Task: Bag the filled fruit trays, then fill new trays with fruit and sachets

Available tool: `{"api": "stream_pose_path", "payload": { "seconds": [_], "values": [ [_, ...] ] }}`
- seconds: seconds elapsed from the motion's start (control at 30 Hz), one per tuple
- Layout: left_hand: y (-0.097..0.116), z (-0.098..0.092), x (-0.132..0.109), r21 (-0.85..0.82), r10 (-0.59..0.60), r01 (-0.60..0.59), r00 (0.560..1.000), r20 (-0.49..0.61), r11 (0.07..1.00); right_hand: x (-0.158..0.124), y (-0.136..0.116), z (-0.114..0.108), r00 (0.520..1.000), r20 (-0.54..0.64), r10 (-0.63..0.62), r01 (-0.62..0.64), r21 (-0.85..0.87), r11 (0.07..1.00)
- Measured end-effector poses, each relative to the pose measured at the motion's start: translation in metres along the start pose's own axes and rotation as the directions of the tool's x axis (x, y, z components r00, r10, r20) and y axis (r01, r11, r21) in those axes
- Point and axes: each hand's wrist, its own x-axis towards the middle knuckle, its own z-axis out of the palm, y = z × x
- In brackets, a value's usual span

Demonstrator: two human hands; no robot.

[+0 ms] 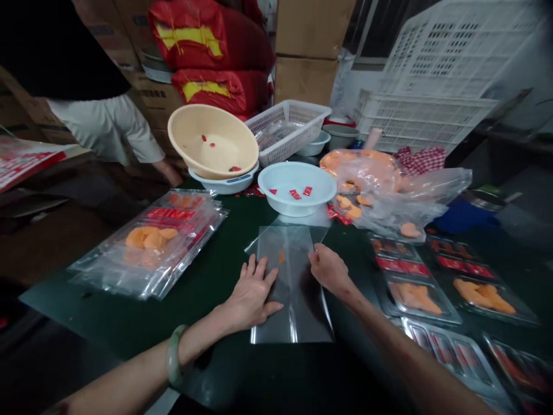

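A clear plastic bag (298, 305) lies flat on the dark green table in front of me. My left hand (254, 288) rests on its left side with the fingers spread. At the bag's right edge, my right hand (329, 266) is closed, with thumb and fingers pinching the film. A small orange bit (281, 256) shows near the bag's upper middle. To the left is a pile of filled clear packs (151, 242) with orange pieces and red packets. On the right sit filled trays (417, 282) holding orange pieces and red sachets.
A pale blue basin (298, 202) with red sachets stands beyond the bag. Behind it are a tilted cream basin (207, 144) and a white basket (294, 124). A large bag of orange pieces (367, 173) lies at right. Another person (95, 109) stands at far left.
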Motion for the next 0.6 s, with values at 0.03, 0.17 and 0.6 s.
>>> {"api": "stream_pose_path", "payload": {
  "seconds": [0.03, 0.17, 0.6],
  "values": [
    [0.003, 0.002, 0.002, -0.006, 0.007, -0.007, 1.000, -0.008, 1.000, -0.003, 0.001, 0.000, 1.000, 0.001, 0.014, -0.014, -0.018, 1.000],
    [0.011, 0.009, 0.003, -0.013, 0.033, -0.034, 0.997, -0.064, 0.999, -0.021, 0.009, 0.002, 0.998, -0.028, 0.056, -0.058, -0.089, 0.994],
    [0.012, 0.008, 0.017, -0.031, 0.126, -0.128, 0.990, -0.059, 0.991, 0.005, 0.015, -0.004, 0.975, -0.149, 0.163, -0.164, 0.005, 0.986]
  ]
}}
